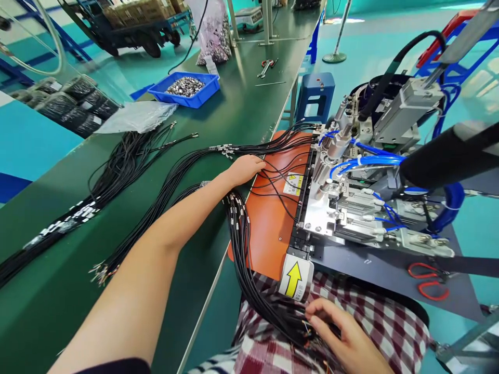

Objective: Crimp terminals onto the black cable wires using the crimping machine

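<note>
My left hand (247, 169) reaches over the edge of the orange plate (265, 228). Its fingertips are pinched on a thin black cable (275, 169) that runs toward the machine (331, 187). Several more cables lead from the plate into the machine's slots. Low in the view, my right hand (345, 335) is beside the bare wire ends of a black cable bundle (249, 280) draped over the lap. Its fingers are curved, with a gap between thumb and forefinger and nothing visible in them. The bundle's upper ends carry small metal connectors (237, 210).
On the green table (241, 114) lie more black cable bundles (117, 166), a blue tray (202, 96) of small metal parts, and wrenches (267, 67). Red-handled scissors (432, 280) rest at the machine's right. A blue stool (315, 91) stands behind the machine.
</note>
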Demonstrator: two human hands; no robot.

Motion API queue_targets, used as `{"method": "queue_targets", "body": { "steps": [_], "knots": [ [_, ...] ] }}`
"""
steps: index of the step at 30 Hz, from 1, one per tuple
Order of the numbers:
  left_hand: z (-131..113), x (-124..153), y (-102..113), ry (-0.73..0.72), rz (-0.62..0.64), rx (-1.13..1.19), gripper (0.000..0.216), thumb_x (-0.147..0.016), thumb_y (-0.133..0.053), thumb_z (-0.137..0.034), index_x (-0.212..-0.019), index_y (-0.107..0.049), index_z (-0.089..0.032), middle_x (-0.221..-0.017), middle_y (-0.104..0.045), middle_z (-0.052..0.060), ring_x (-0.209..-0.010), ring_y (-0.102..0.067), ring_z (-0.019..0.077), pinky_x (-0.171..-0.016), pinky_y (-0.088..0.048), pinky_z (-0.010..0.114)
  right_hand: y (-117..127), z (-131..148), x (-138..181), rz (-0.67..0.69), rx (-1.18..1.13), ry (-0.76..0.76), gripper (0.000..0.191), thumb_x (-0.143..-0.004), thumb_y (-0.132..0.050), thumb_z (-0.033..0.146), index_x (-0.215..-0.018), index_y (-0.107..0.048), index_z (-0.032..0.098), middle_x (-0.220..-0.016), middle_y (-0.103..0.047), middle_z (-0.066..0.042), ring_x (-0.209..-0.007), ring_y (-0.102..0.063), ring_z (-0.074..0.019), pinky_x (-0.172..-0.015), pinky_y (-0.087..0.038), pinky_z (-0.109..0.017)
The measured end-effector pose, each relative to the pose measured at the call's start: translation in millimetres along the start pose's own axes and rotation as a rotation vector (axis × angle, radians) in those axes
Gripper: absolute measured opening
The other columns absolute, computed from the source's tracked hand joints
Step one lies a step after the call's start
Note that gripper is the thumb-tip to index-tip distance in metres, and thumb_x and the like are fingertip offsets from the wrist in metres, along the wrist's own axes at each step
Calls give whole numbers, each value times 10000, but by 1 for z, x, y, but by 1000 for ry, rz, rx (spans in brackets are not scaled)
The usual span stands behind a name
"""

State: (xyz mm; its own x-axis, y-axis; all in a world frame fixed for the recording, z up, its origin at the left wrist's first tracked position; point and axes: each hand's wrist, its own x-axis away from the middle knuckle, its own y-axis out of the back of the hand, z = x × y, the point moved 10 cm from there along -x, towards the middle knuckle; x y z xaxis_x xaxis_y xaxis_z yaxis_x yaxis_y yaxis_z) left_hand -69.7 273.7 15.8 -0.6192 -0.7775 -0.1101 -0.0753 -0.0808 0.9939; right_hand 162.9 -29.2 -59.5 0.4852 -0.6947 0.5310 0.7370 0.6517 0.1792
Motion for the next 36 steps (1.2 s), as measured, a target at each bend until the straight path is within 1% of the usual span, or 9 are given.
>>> {"method": "queue_targets", "body": {
  "steps": [3,7,13,17,20,25,28,34,36],
  "knots": [
    [1,-1,-1,-30,17,25,205,-900,-445,-199,-914,-649,-177,-960,-650,85,-949,-589,234,-858,-431,357,0,1,-1,6,14,-12,236,-938,-425,440,-967,-570,256,-898,-641,7,-853,-598,-167,-769,-454,-236],
    [3,-3,0,-62,32,74,197,-885,-456,-185,-932,-648,-189,-984,-643,67,-972,-584,220,-856,-428,326,0,2,-2,6,29,-22,247,-936,-428,440,-964,-580,246,-905,-647,-5,-862,-602,-180,-765,-467,-246],
    [2,-7,0,-67,75,161,165,-829,-490,-141,-845,-651,-168,-883,-640,67,-944,-577,214,-832,-426,297,3,2,-2,-29,-6,-5,231,-926,-453,435,-945,-592,251,-919,-658,-5,-882,-612,-189,-783,-463,-253],
    [3,-6,3,-23,76,242,142,-779,-499,-108,-764,-633,-152,-807,-619,61,-816,-576,193,-738,-426,275,2,-1,-2,-9,-20,-8,225,-927,-451,436,-949,-587,258,-903,-652,2,-852,-609,-179,-764,-460,-247],
    [1,-3,6,13,65,325,149,-782,-473,-100,-767,-615,-142,-754,-608,36,-697,-556,151,-659,-412,248,2,-2,-3,-11,-31,-11,226,-928,-448,437,-950,-582,256,-907,-646,-1,-862,-604,-181,-758,-460,-244],
    [-14,0,6,45,32,435,131,-803,-460,-106,-791,-588,-133,-756,-603,25,-661,-548,126,-633,-413,232,1,-2,-4,-12,-45,2,236,-923,-452,437,-937,-592,247,-893,-643,-4,-848,-607,-182,-773,-465,-249],
    [-26,1,4,54,8,473,130,-814,-451,-102,-792,-575,-134,-774,-598,36,-714,-561,141,-662,-432,242,0,-2,-5,-7,-29,3,249,-927,-439,444,-944,-590,247,-915,-647,-10,-867,-609,-185,-784,-465,-249],
    [-46,0,4,38,2,490,137,-830,-458,-88,-779,-573,-140,-778,-601,40,-739,-564,152,-710,-456,262,-3,-2,-11,-1,22,7,267,-926,-426,456,-894,-575,237,-829,-627,2,-773,-597,-171,-706,-476,-229],
    [-49,1,7,46,-10,466,142,-834,-463,-84,-779,-581,-139,-803,-606,51,-777,-571,161,-748,-463,273,-2,-2,-12,-5,45,15,270,-919,-435,461,-879,-578,236,-828,-634,0,-774,-604,-172,-713,-480,-227]
  ]
}}
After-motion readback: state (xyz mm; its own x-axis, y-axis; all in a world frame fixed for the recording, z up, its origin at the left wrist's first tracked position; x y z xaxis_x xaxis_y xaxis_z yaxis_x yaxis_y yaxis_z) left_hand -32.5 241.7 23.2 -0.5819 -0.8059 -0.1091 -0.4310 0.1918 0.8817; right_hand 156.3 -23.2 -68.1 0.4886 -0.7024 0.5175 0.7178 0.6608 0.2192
